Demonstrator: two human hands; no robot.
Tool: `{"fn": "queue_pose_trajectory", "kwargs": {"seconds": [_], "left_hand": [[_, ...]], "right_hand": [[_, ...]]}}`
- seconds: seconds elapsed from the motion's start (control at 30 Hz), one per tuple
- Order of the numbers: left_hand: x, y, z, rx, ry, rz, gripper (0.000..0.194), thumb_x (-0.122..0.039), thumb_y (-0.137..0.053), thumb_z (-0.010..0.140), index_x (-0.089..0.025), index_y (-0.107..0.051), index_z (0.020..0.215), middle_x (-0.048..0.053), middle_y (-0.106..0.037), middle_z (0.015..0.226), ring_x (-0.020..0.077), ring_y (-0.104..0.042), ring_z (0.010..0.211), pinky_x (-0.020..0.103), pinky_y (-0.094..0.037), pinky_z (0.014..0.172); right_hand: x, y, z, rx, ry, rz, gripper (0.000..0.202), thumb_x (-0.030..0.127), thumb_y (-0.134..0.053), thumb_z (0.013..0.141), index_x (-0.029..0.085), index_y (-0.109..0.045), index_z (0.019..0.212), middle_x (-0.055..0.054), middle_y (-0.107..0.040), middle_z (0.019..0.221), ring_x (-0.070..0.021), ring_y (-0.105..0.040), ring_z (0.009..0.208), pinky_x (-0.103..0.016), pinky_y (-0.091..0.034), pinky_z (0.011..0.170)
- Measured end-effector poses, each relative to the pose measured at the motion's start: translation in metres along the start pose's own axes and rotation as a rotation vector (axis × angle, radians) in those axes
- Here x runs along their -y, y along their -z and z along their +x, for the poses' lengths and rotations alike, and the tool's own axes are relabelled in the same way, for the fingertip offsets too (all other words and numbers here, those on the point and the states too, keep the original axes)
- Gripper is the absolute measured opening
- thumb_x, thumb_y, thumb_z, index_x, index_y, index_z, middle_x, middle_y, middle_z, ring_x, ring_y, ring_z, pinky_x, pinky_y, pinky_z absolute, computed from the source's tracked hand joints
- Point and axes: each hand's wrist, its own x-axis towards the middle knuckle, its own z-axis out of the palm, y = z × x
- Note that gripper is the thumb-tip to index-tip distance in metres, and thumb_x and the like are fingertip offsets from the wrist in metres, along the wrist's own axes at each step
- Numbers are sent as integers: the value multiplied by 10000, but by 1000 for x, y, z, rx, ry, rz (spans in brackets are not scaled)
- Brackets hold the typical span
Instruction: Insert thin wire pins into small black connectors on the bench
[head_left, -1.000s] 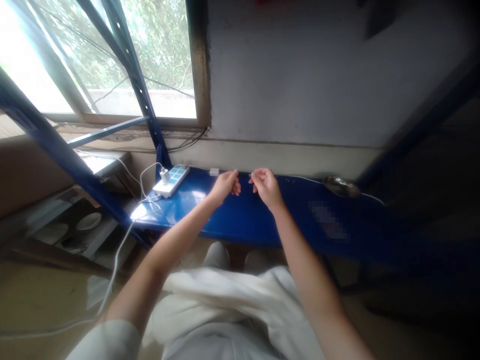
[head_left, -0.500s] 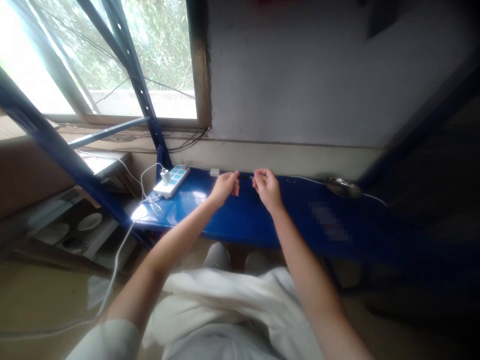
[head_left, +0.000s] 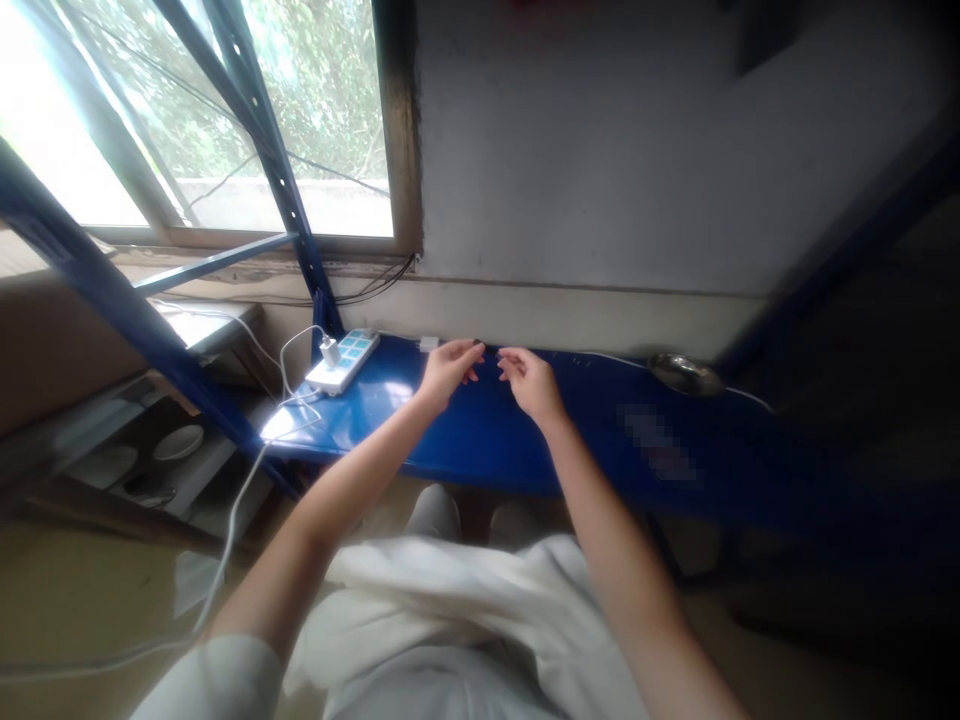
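Left hand [head_left: 448, 374] and right hand [head_left: 531, 382] narrowly curled, contents indiscernible. A slack pinch could drop any small piece onto the shelf [head_left: 487, 435].

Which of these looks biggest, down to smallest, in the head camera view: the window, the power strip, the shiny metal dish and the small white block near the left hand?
1. Window
2. Power strip and shiny metal dish: too alike to rank
3. Small white block

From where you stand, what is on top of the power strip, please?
The power strip carries a white plug with a white cable; the socket beneath the plug is covered.
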Motion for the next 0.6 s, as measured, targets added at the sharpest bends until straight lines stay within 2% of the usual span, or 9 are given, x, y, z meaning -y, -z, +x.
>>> {"fn": "queue_pose_trajectory", "kwargs": {"seconds": [0.13, 0.23, 0.3, 0.43, 0.6], "left_hand": [[-1, -1, 3, -86, -2, 13, 262, -337, -643, 728, -114, -604, 859, 19, -628, 699, 33, -489, 433, 160, -352, 398], [-2, 0, 10, -201, 5, 23, 218, -311, -631, 735, -122, -583, 834, 3, -614, 678, 28, -472, 421, 153, -337, 385], [0, 1, 15, -222, 6, 42, 207, -291, -641, 722, -127, -578, 830, -5, -608, 670, 30, -474, 427, 151, -347, 394], [20, -5, 24, -164, 19, 90, 208, -252, -662, 692, -121, -576, 829, -7, -590, 652, 44, -499, 456, 164, -392, 443], [59, -24, 26, -69, 39, 174, 208, -236, -682, 664, -109, -591, 801, -7, -570, 621, 61, -509, 488, 182, -409, 488]], "right_hand": [[-6, 1, 3, 38, 25, -186, 159, 279, -555, 775, 179, -658, 843, -59, -643, 808, -148, -593, 654, -323, -487, 709], [-13, 2, 6, -17, 52, -267, 137, 272, -597, 744, 169, -678, 785, -74, -620, 829, -159, -582, 680, -336, -485, 732], [-18, 4, 8, -61, 32, -295, 151, 276, -598, 742, 156, -680, 785, -83, -615, 817, -167, -577, 680, -344, -483, 732], [-23, 10, 11, -73, -76, -307, 165, 256, -576, 749, 135, -672, 805, -94, -654, 784, -184, -604, 707, -334, -477, 728], [-32, 20, 8, -89, -175, -329, 161, 264, -591, 718, 137, -673, 775, -92, -690, 747, -185, -635, 702, -297, -480, 691]]}}
